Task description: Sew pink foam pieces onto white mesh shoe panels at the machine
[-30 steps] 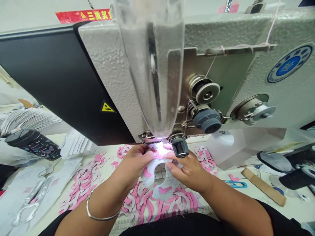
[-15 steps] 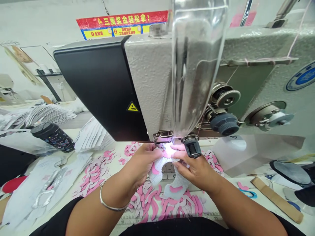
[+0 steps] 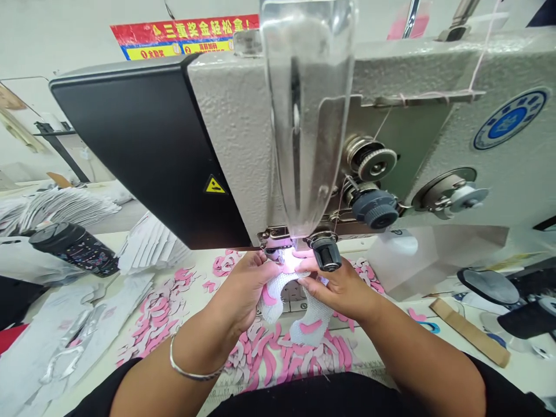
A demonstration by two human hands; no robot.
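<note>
A curved white mesh fabric piece (image 3: 315,317) with pink patches lies under the lit needle area of the grey sewing machine (image 3: 243,139). My left hand (image 3: 243,289) pinches the piece's left arm, fingers closed on it, a silver bangle on the wrist. My right hand (image 3: 343,286) presses and grips the piece's right side just below the black knob (image 3: 325,253). A clear plastic guard (image 3: 310,116) hangs in front of the needle and hides it.
Several pink and white cut pieces (image 3: 156,310) are strewn over the table in front and to the left. Stacked white pieces (image 3: 152,246) and a dark patterned bottle (image 3: 73,248) lie at the left. Blue snips (image 3: 430,327) and a cardboard strip (image 3: 469,331) lie at the right.
The view has swung from side to side. Both hands stay on the mesh piece at the needle; the piece has turned slightly under the foot.
</note>
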